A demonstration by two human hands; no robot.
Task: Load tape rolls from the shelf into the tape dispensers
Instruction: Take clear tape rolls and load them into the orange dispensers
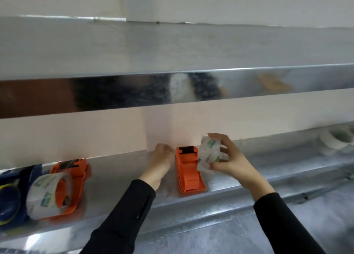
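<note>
Five fingers [220, 137] of my right hand [235, 161] pinch a clear tape roll [208, 154] printed with green marks, thumb at its near edge and the others curled over the top. The roll hangs tilted, just beside the right flank of the empty orange dispenser [188, 169], close to its black far end. It is not seated in it, and I cannot tell whether it touches the plastic.

My left hand [161, 161] lies on the metal shelf [277, 157] just left of that dispenser. Its fingers are bent away from me toward the back wall, and I cannot tell whether they grip anything.

Further out, a second orange dispenser [70, 177] at the left already carries a clear roll [44, 192]. A white roll [337, 138] sits well apart at the far right.

I judge this to be the loading step for the middle dispenser. Next I would need to turn the roll so its core lines up with the holder, steady the body with my left hand, and press the roll home with the loose end leading toward the black end.
</note>
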